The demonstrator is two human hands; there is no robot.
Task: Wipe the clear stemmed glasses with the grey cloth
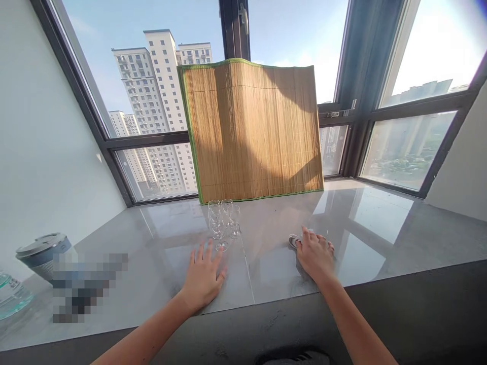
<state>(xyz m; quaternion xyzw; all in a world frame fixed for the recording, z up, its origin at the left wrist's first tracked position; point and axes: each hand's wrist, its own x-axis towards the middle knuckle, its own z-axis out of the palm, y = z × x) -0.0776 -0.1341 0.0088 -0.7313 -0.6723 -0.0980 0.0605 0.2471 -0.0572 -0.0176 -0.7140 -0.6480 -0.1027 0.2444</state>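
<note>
Here the left hand (203,276) lies flat on the grey stone counter (380,223), palm down and fingers spread wide, holding nothing; its fingertips (209,245) stop just short of the foot of the nearest wine glass (218,230), close beside it but not touching as far as the view shows. The right hand (315,256) is also open and pressed palm down, yet it rests on a small pale cloth (294,239) (only a folded edge peeks out past the fingers on the left), so the cloth is pinned under the palm rather than gripped. Both forearms reach forward from the lower edge of the view, the left angling in from the lower left, the right from the lower right, wrists low against the counter. The glasses form a tight cluster of small clear stemmed pieces, thin-walled with round feet, standing upright between the two hands and a little further back. Behind them a bamboo slat mat (253,129) with a green cloth border stands upright against the dark window frame (234,28), its ribbed surface half in shadow. The counter is smooth and glossy, mirroring the sky and window, with a fine seam running between the hands. At the far left stand a lidded cup (41,251) with a grey top and part of a clear container (11,296).
</note>
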